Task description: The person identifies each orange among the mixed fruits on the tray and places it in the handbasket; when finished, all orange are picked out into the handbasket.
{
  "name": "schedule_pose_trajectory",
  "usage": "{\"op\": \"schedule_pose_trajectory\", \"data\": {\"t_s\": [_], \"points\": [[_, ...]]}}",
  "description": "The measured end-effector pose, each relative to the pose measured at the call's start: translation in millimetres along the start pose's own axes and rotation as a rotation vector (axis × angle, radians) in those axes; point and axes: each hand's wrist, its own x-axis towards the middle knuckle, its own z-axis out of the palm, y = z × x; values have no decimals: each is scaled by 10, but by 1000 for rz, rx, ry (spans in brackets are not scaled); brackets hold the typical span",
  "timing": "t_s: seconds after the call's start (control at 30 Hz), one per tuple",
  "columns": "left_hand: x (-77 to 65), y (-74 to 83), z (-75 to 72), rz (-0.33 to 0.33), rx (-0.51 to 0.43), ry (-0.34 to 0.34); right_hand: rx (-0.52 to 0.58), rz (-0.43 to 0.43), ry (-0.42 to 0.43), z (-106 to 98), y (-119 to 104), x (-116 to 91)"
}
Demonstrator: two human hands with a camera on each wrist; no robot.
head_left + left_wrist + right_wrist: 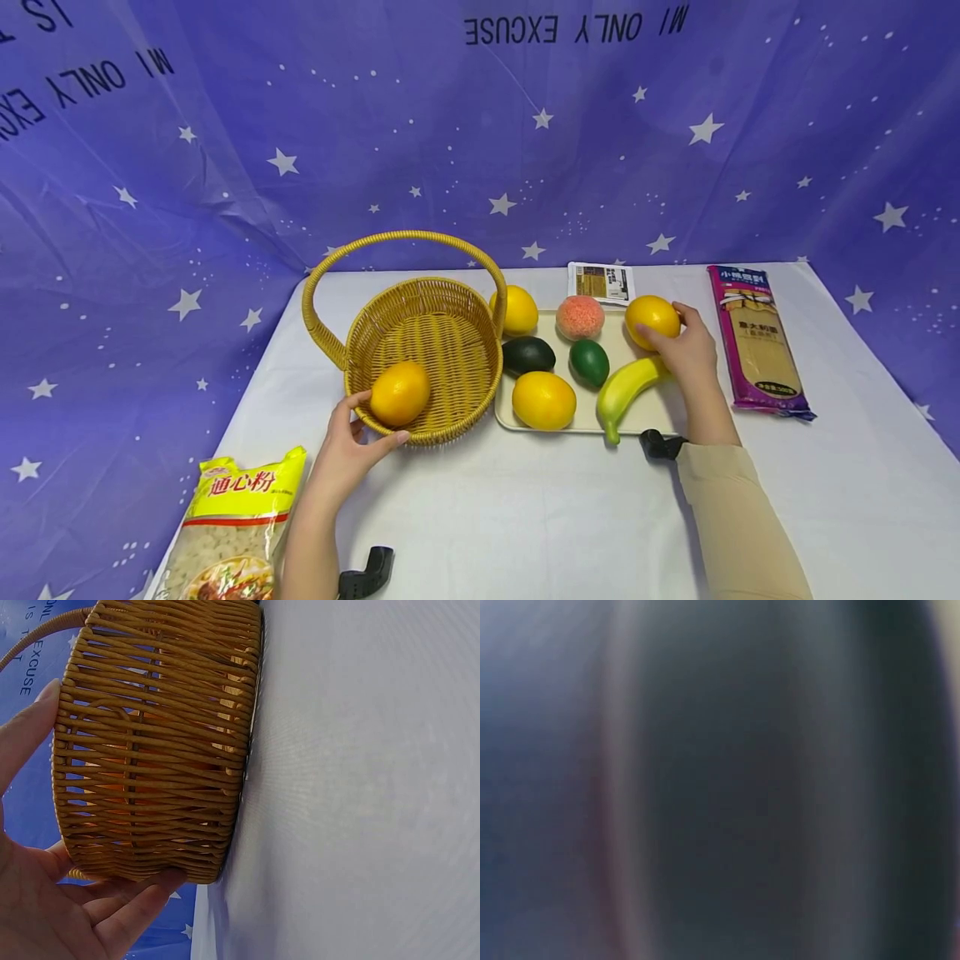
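A yellow-brown wicker basket point(450, 417) with a tall handle stands on the table, an orange point(401, 393) lying inside near its front rim. My left hand point(351, 457) holds that rim; in the left wrist view, the thumb touches the rim and other fingers rest along the woven wall point(157, 750). At the right back of a cream tray point(480, 417), my right hand point(686, 346) grips another orange point(651, 320) between thumb and fingers. Beneath that hand lies a banana point(630, 390). The right wrist view is a dark blur.
Around the tray are a lemon point(543, 401), another yellow fruit point(521, 311), a peach point(580, 317), a dark avocado point(528, 356) and a green fruit point(589, 363). A small packet point(600, 282) lies behind, a noodle pack point(761, 342) right, a pasta bag point(236, 525) front left.
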Motion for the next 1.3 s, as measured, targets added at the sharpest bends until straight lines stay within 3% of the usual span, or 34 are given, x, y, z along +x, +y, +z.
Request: {"op": "schedule_pose_trajectory", "data": {"t_s": [0.3, 0.73, 1.03, 1.3], "points": [[6, -2, 0, -6, 3, 1, 83, 4, 46, -38, -54, -64], [-2, 2, 1, 0, -9, 1, 160, -96, 100, -147, -439, -275], [-8, 4, -5, -10, -11, -4, 235, -230, 34, -90, -820, -628], [2, -26, 5, 2, -8, 5, 304, -331, -54, 34, -1031, -842]]}}
